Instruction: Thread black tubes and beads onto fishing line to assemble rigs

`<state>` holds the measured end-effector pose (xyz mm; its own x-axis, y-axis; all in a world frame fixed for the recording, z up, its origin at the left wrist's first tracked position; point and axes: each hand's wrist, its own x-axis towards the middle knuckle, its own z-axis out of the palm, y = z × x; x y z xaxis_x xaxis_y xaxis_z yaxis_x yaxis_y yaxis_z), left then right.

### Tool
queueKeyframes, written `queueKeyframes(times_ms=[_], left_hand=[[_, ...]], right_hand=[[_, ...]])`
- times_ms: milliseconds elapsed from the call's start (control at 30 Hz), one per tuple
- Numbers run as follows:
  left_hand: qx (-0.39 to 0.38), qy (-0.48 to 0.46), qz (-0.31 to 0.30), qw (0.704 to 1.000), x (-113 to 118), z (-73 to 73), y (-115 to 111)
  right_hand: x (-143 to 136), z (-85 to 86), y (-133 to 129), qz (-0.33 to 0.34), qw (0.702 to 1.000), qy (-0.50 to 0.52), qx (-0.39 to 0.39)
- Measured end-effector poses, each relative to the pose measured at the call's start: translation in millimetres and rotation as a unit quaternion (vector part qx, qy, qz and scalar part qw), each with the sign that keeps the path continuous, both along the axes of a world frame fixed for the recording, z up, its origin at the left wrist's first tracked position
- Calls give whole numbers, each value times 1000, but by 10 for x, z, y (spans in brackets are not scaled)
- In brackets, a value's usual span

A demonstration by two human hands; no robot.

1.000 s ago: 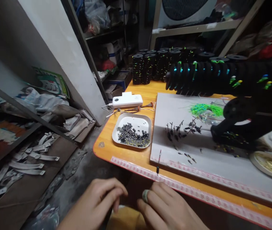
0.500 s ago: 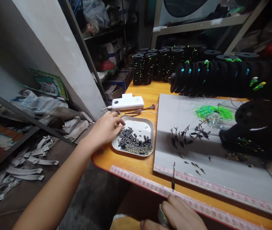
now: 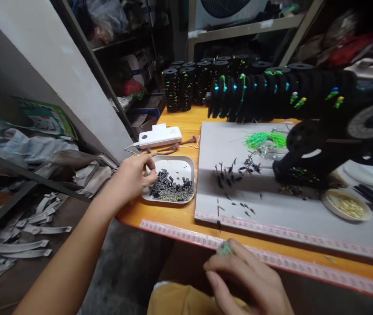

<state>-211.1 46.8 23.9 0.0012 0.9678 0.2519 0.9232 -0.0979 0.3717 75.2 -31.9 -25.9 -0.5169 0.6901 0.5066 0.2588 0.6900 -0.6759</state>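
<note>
My left hand (image 3: 135,177) is over the left rim of a white tray (image 3: 191,168), thumb and index finger pinched. Whether anything small is between those fingertips I cannot make out. Inside the tray lies a heap of small black and grey cylindrical parts (image 3: 169,188), some yellow-tipped. Near the table's front edge my right hand (image 3: 245,273) is loosely curled, with a greenish wrap (image 3: 224,248) at one fingertip; its palm side is hidden. Just beyond it, a thin dark stem with a black sleeve (image 3: 218,225) lies across the board's front edge.
On the grey board (image 3: 209,140) are several dark-sleeved stems (image 3: 227,175), green strands (image 3: 266,141) and a dish of gold-coloured bits (image 3: 346,205). A black machine (image 3: 281,96) stands at the right. Behind the tray lies a white power bank (image 3: 160,136). Measuring tape (image 3: 179,234) lines the front edge.
The view has swung right. My left hand stays at the tray's left side, its fingertips slightly lower over the parts. My right hand has drawn slightly away from the stem, which stays put.
</note>
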Motion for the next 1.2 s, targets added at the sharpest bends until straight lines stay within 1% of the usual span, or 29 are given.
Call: queueKeyframes(times_ms=[67, 100, 133, 167, 233, 300, 367, 400, 433, 500, 567, 633, 667, 967, 1200], left_hand=[[48, -40, 25, 998, 225, 19, -255], [69, -74, 32, 994, 359, 9, -403], [78, -185, 24, 979, 502, -20, -552], [66, -298, 1, 952, 647, -67, -697], [18, -472, -27, 881, 916, -208, -939], [-16, -611, -30, 791, 1133, -370, -1098], [-60, -717, -17, 695, 1292, -493, -1182], [-77, -754, -5, 652, 1352, -529, -1206], [-94, -782, 8, 616, 1400, -547, -1224], [-114, -819, 26, 561, 1467, -542, -1249], [-125, -843, 32, 523, 1498, -513, -1269], [-132, -854, 37, 501, 1502, -489, -1280], [-134, -856, 40, 497, 1498, -483, -1281], [-132, -854, 41, 502, 1487, -526, -1292], [-141, -848, 56, 509, 1497, -474, -1294]], right_hand=[[35, 30, 11, -13, 999, 9, -32], [49, 45, 10, -16, 999, 13, -46], [58, 60, 6, -19, 998, 16, -59], [64, 76, -1, -25, 997, 16, -72], [68, 105, -20, -36, 995, 24, -91], [67, 131, -38, -41, 992, 38, -111], [63, 149, -54, -26, 988, 59, -139], [62, 154, -62, -15, 985, 69, -157], [60, 157, -69, -5, 981, 76, -178], [59, 160, -84, 5, 973, 82, -215], [61, 164, -96, 5, 968, 82, -236], [63, 172, -102, 12, 966, 83, -245], [62, 179, -102, 18, 965, 84, -247], [49, 226, -72, 32, 959, 78, -269], [50, 236, -73, 29, 963, 72, -259]])
